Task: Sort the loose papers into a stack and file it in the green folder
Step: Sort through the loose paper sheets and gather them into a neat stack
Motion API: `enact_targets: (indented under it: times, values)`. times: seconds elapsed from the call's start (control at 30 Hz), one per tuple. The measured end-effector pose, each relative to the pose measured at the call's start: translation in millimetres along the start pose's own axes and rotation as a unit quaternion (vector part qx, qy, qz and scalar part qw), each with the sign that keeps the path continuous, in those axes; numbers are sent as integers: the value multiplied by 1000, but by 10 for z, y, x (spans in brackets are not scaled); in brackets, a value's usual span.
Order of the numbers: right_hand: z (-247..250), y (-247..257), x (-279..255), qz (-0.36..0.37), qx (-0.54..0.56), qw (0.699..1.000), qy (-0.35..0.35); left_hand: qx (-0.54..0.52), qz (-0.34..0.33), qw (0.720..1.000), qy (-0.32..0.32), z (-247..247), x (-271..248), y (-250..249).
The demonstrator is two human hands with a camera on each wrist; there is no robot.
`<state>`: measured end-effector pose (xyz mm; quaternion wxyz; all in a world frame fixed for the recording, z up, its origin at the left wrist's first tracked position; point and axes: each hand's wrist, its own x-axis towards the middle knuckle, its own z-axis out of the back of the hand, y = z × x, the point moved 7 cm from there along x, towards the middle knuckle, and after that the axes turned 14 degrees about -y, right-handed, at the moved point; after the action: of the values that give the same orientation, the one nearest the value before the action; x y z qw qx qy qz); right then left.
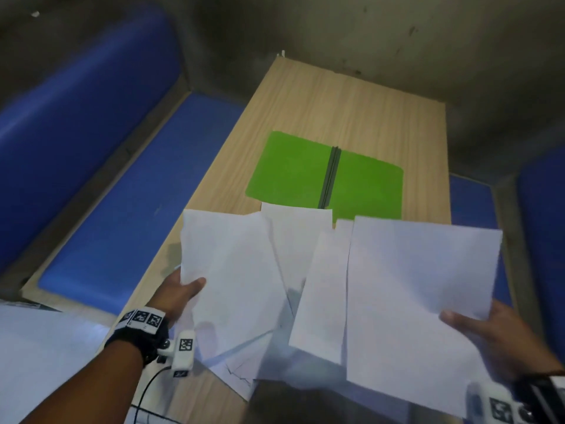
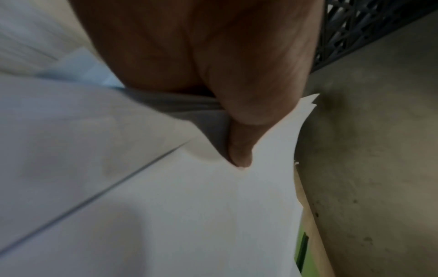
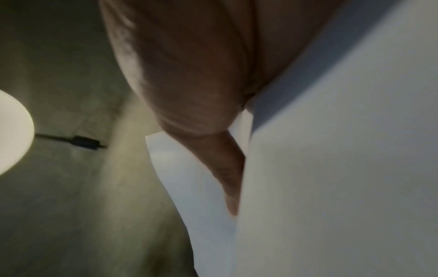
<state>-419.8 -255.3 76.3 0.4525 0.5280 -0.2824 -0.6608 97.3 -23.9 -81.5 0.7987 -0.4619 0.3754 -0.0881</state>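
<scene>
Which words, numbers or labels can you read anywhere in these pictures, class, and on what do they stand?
None can be read.
White papers: no print shows.
Green folder: bare, no label.
Left wrist band and right wrist band: black-and-white square code markers, not words.

black wrist strap, checkered marker tags, white camera

Far end of tabletop: bare wood beyond the green folder, open to pass.
Left edge strip: bare wood beside the folder.
Middle: the folder lies open and flat.
Near end: loose papers cover it, held up by both hands.
Sides: blue seats flank both long edges.
</scene>
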Motion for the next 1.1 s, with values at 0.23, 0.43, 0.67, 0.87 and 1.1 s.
enact_targets:
  times: [0.23, 0.43, 0.67, 0.87, 1.1]
  values:
    - [-630, 434, 302, 39, 59, 997, 27, 72, 50, 979, 183, -594, -341, 22]
    - [-1544, -38, 484, 48, -61, 996, 50, 121, 80, 957, 251, -863, -631, 200]
    - [-1998, -478, 446, 25, -94, 995, 3, 146, 123, 952, 240, -739, -770, 514]
    - [-1765, -295, 437, 19, -27, 991, -128, 174, 51, 955, 237, -700, -810, 622]
    - [-1045, 154, 390, 18, 193, 969, -155, 88, 114, 979, 145, -486, -701, 778]
